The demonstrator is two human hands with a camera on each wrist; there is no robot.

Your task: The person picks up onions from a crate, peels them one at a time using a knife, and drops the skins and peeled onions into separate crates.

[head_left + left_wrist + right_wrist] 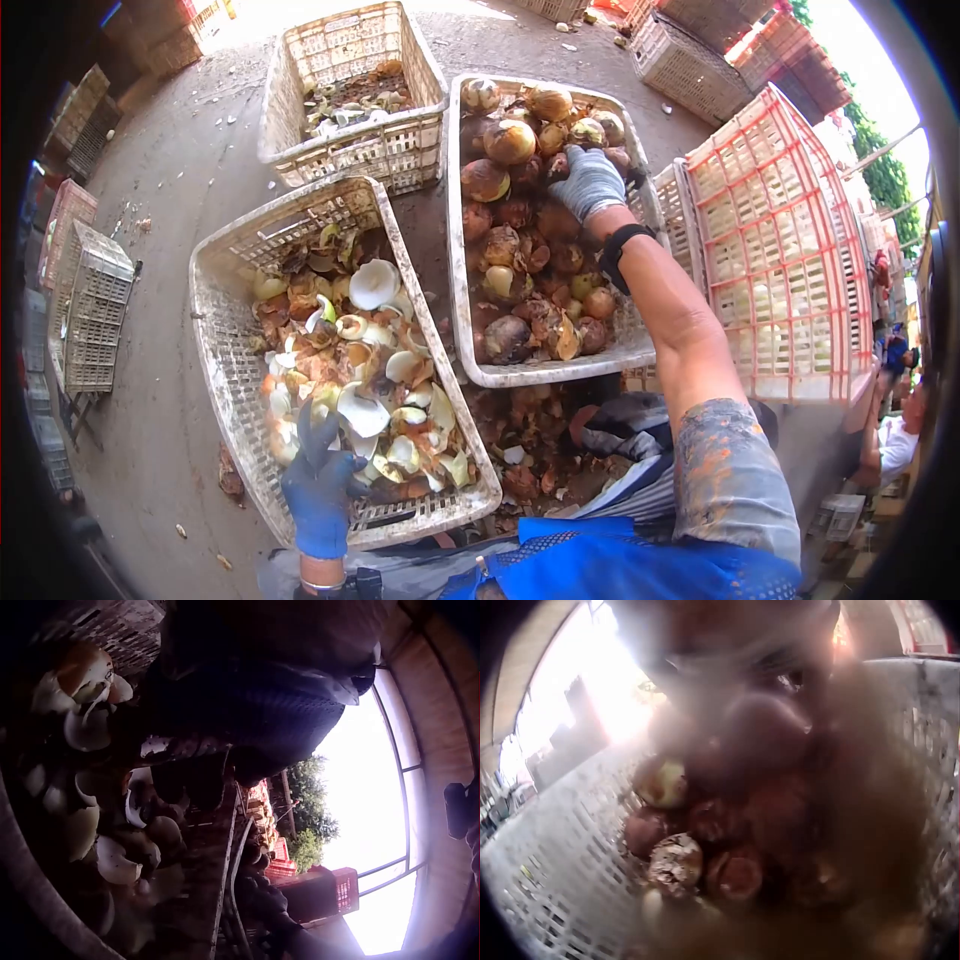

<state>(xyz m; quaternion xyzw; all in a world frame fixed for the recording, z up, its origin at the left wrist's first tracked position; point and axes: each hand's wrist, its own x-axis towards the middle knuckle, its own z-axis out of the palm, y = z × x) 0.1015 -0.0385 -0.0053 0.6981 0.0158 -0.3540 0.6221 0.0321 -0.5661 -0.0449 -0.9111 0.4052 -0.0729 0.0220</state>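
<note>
My right hand (590, 183), in a pale grey glove, reaches into the far part of a white crate (463, 300) of onions. Its thumb and fingers grip a reddish onion (557, 167) among the others. Seen from the right wrist, the hand is a blur at the top, and a scaly-skinned onion (676, 864) lies below it. My left hand (318, 492), in a blue glove, rests with fingers spread at the near left of a second crate (215, 300). That crate holds onion skins and white onion layers (363, 410), also visible in the dark left wrist view.
A third crate (425, 125) with scraps stands behind. To the right, a white crate with red netting (780, 240) leans beside the onion crate. Loose skins (530, 440) cover the ground near my legs. More crates (95, 300) stand at the left.
</note>
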